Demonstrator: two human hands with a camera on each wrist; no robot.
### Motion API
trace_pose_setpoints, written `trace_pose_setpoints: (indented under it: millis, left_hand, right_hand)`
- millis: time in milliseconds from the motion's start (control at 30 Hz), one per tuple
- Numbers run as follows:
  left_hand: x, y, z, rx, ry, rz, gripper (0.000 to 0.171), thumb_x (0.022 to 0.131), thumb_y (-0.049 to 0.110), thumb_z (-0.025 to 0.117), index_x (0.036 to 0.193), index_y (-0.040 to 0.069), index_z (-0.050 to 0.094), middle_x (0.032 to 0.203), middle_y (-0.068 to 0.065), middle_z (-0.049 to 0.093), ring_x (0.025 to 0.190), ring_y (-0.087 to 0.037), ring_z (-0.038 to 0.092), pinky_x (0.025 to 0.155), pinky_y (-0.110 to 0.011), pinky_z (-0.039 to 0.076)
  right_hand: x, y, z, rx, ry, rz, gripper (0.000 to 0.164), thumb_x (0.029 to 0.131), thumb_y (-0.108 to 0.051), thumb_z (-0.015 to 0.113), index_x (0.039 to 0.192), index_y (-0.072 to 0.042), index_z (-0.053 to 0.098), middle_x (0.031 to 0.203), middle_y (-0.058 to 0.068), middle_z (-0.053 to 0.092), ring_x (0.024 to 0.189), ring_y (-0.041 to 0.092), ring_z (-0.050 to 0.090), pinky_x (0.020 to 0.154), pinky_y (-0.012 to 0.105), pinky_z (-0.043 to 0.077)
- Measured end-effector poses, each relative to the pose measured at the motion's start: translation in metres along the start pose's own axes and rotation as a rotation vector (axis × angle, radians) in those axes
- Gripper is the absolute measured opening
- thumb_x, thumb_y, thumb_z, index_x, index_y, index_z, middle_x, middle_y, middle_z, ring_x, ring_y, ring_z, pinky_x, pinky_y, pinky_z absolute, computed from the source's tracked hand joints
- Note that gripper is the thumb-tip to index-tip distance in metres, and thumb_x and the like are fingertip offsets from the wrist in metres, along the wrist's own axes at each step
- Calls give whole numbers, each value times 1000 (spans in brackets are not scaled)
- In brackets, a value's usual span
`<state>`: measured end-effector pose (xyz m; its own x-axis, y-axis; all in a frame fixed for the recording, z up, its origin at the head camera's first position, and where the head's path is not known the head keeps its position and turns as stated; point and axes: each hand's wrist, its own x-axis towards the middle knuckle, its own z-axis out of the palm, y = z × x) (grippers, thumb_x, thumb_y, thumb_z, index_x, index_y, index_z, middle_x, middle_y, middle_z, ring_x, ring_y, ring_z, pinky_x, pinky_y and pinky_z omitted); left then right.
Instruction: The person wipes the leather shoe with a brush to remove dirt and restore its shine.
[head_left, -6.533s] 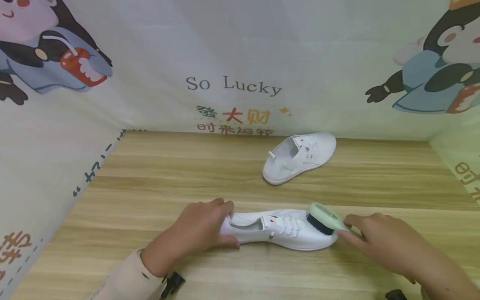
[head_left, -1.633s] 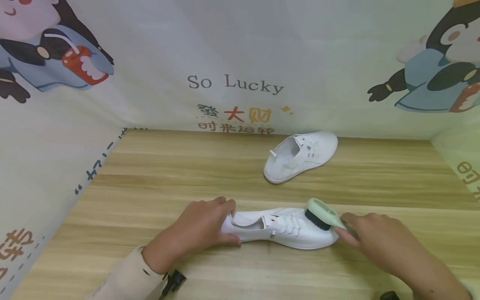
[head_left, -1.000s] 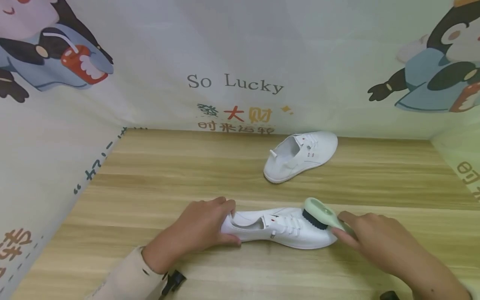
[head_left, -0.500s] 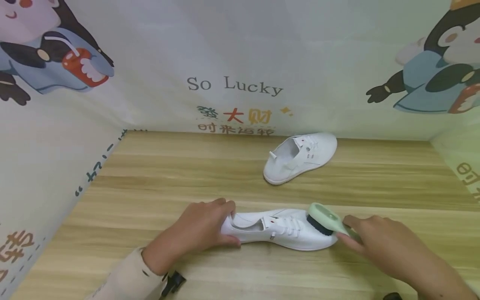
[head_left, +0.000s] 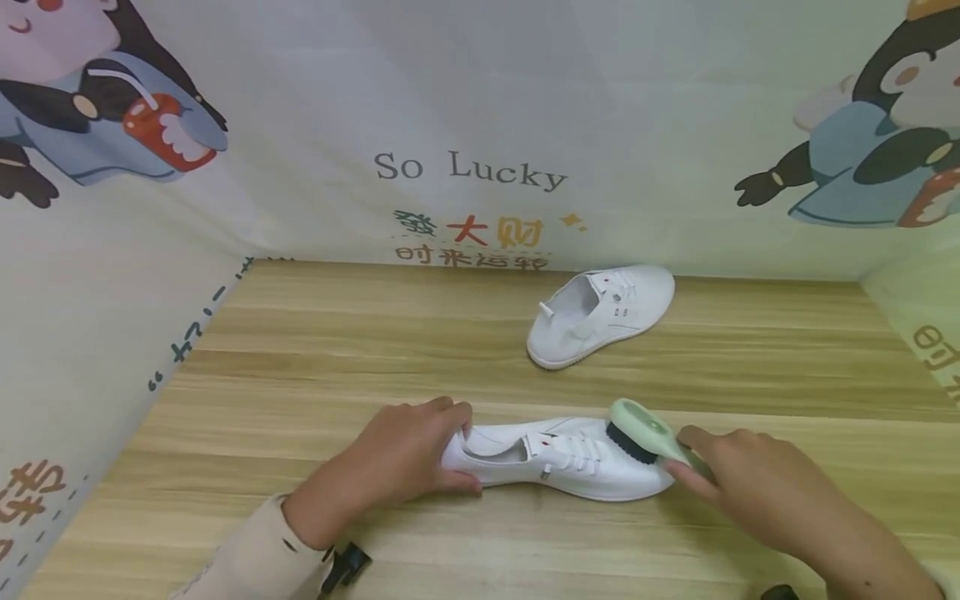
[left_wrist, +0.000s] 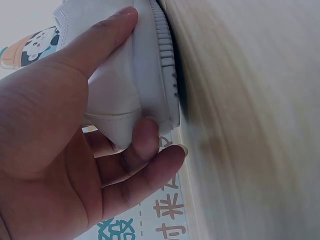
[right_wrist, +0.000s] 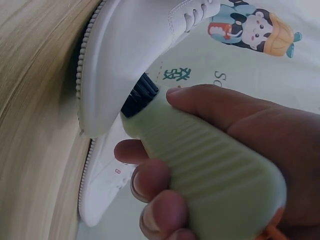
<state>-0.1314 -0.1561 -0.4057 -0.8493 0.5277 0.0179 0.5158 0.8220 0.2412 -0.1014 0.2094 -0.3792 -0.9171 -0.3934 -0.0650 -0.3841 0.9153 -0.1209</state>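
Note:
A white lace-up shoe [head_left: 502,475] lies sole down on the wooden surface, its toe pointing right. My left hand [head_left: 401,450] grips its heel; the left wrist view shows the thumb along one side of the heel [left_wrist: 115,90] and fingers at the back. In my right hand [head_left: 765,483] is a pale green brush [head_left: 641,423] with dark bristles, held by its ribbed handle [right_wrist: 210,165]. The bristles [right_wrist: 141,95] touch the upper near the toe, in front of the laces. An orange loop shows at the handle's end in the right wrist view.
A second white shoe [head_left: 637,304] lies farther back, close to the printed cloth wall [head_left: 660,125]. Cloth also rises at the left and right of the wood-grain surface [head_left: 360,333]. A black strap piece [head_left: 348,567] hangs by the left sleeve.
The brush in my right hand shifts slightly back and forth over the toe, now a little left of where it was half a second ago. The left hand and both shoes stay in place.

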Motion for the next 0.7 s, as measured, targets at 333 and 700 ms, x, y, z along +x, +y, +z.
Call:
trace_pose_setpoints:
  millis: [333,700]
  left_hand:
    - [0,-1,0,-7,5,-3,54,67,62,83,91,22,57,84,9,57,58,-8,48,51,-27,37]
    - [1,-1,1,-7,8,5,53,67,62,83,91,22,56,83,10,56,58,-7,47,51,-27,36]
  right_hand:
    - [0,1,-2,27,-22,-2,26,96,-42,63,97,-16,62,64,-8,47,58,10,41,52,32,36]
    - [-1,-3,-1,14,-6,5,28,95,-44,64,96,-16,62,62,-8,45,57,11,41,52,32,36]
